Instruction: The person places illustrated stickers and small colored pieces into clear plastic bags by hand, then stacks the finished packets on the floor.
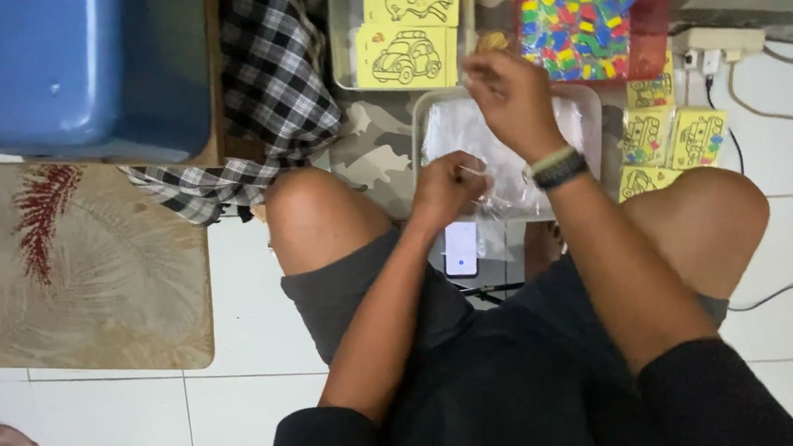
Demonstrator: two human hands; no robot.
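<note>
I am pinching a clear plastic sleeve [503,185] with my left hand [448,186]; my right hand [512,98] is closing on its top, yellow cards [408,25] waiting beyond.

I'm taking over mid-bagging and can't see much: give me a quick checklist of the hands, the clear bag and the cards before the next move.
1. Left hand closed on the clear bag: ok.
2. Right hand raised over the tray of bags, fingers pinched: ok; what it pinches: cannot tell.
3. Bag mouth open: cannot tell, the plastic is too clear.
4. Yellow picture cards stocked in the clear box: ok.
5. Loose yellow cards by the right knee, lying flat on the floor: ok.
6. Red tub of coloured pieces near the right hand: ok.
</note>
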